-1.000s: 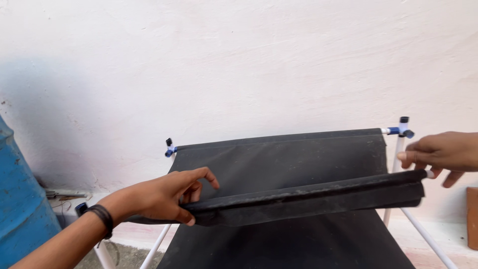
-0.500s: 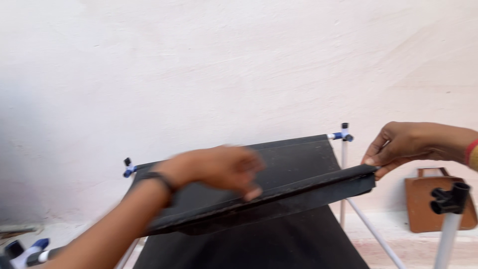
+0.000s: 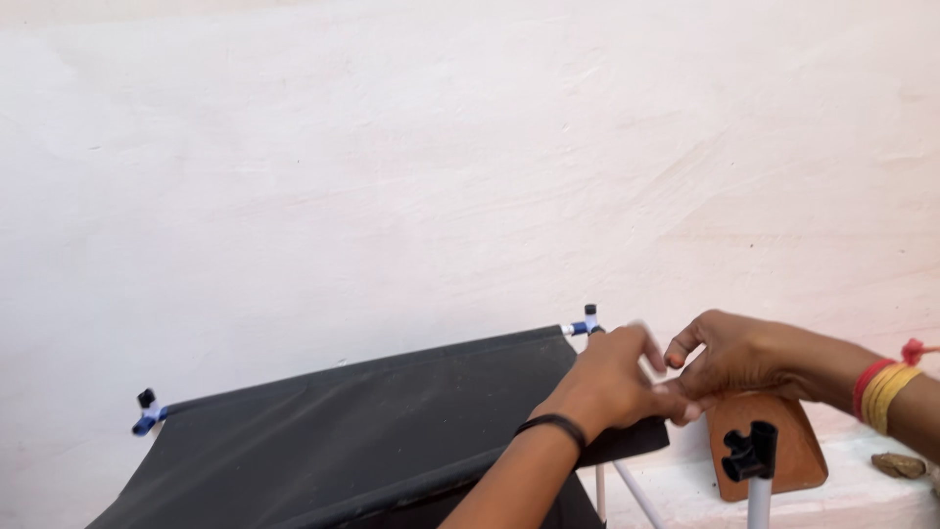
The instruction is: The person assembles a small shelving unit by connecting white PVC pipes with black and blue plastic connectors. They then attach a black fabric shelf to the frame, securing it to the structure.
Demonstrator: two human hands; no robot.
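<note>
Black fabric shelf panel, stretched over a white tube frame with blue corner connectors, lay level at lower centre. Both hands met at its right front corner. Left hand was curled shut, pinching the panel's hem; right hand was closed on the same corner, forefinger raised. Judged best practice: keep the hem taut and square to the connector, working with firm, even pressure. A brown wooden block stood behind.

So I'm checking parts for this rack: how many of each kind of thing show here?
Black fabric shelf sheet: 1
Blue corner connectors: 2
Black connector: 1
White poles: 2
Brown wedge-shaped thing: 1
Small stone: 1
Total: 8
</note>
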